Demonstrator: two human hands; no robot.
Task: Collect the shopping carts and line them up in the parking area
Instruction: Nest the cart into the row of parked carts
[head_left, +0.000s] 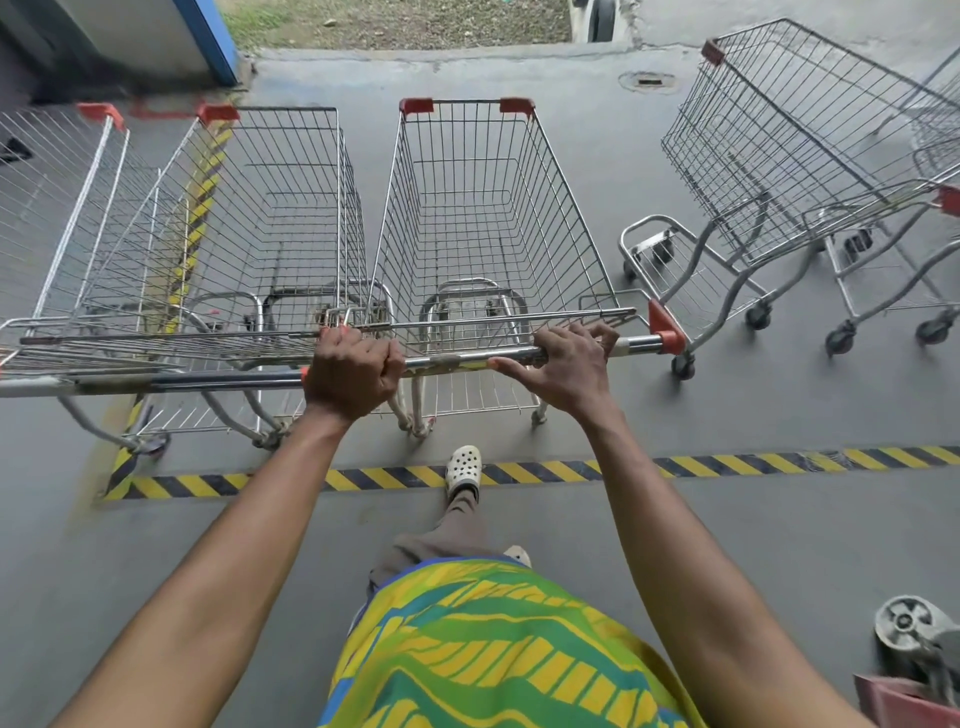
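Presently both hands hold the middle shopping cart (483, 218) by its handle bar (519, 356). Left grip (352, 375) is clamped around it; right grip (566, 364) rests over it, fingers curled, thumb extended.

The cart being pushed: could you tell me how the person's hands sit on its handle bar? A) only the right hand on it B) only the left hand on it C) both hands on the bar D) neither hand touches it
C: the left hand is curled round the handle bar of the middle cart, and the right hand rests on it further along.
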